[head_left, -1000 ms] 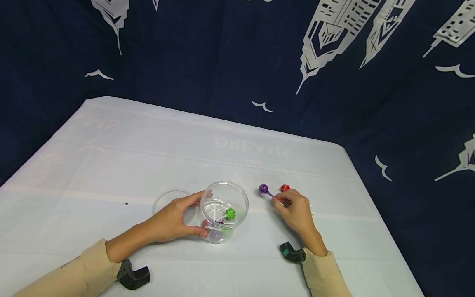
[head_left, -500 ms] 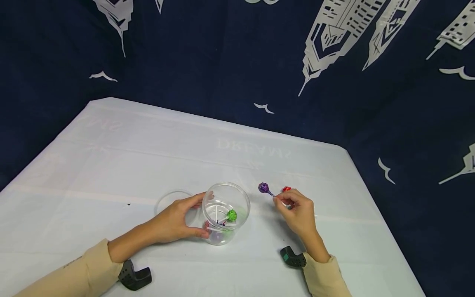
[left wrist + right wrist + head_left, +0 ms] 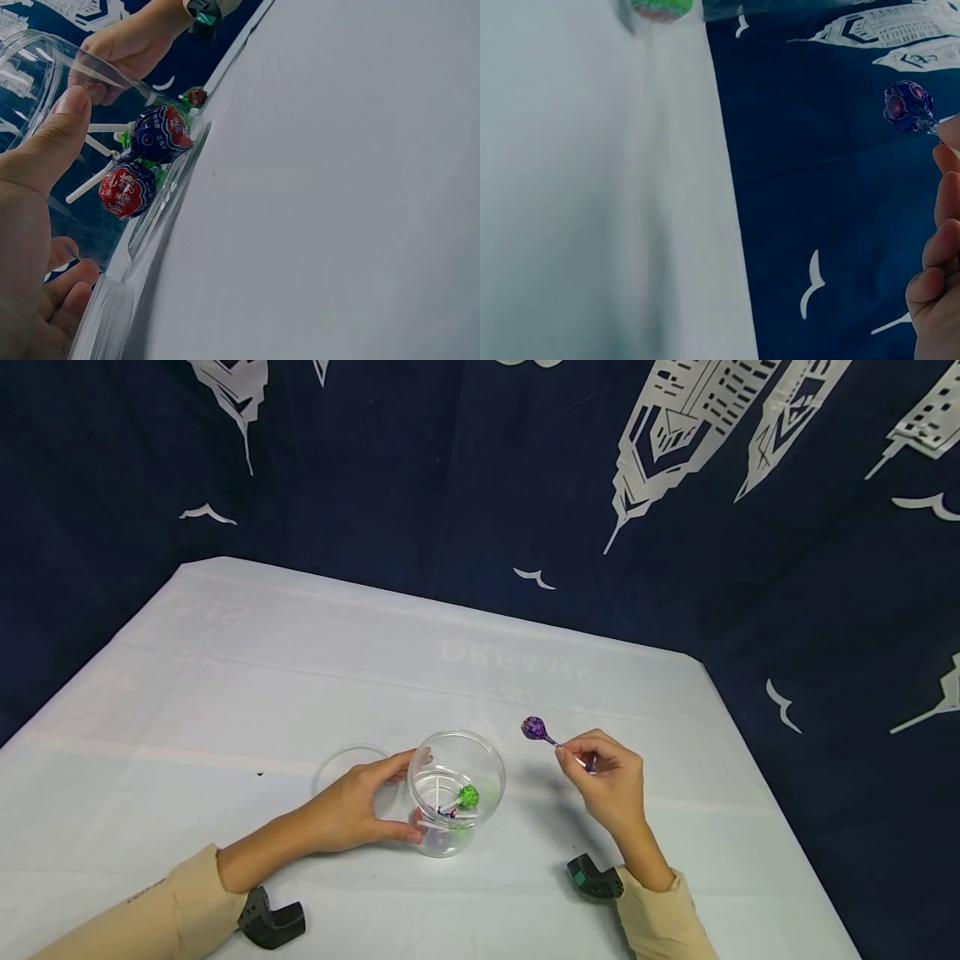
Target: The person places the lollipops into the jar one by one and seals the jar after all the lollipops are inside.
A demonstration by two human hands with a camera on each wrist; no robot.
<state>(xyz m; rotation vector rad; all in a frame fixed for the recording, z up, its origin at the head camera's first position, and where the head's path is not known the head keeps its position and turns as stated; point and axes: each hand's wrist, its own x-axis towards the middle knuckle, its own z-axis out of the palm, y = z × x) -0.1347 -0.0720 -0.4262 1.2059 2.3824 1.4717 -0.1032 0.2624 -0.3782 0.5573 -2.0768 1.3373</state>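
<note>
1. Head view: one clear tub (image 3: 450,842), standing on the tabletop (image 3: 225,718). Left hand (image 3: 356,806), at the tub's left wall, thumb and fingers curled about it. Right hand (image 3: 606,777), right of the tub, thumb and forefinger pinching the stick of one purple lollipop (image 3: 534,728), its head pointing back toward the tub. One green lollipop (image 3: 468,796), inside the tub. One clear ring (image 3: 330,756), left of the tub, partly behind the left hand.
2. Left wrist view: two blue-and-red lollipops (image 3: 127,190), within the tub near its base, white sticks angled. One small red-and-green lollipop (image 3: 195,97), near the tub's far end; inside or outside, cannot tell.
3. Right wrist view: purple lollipop, clear of the tub, pinched below its wrapper twist; other fingers curled in. Blurred green-and-red object, top edge, unidentified.
4. Risks, judged: narrow pinch may let the purple lollipop twist or drop; its projecting head could knock the tub's rim; thin wall may buckle under a hard left squeeze.
5. Change, head view: right hand and purple lollipop higher than half a second ago; red lollipop head behind the hand no longer visible; tub and left hand practically unmoved.
</note>
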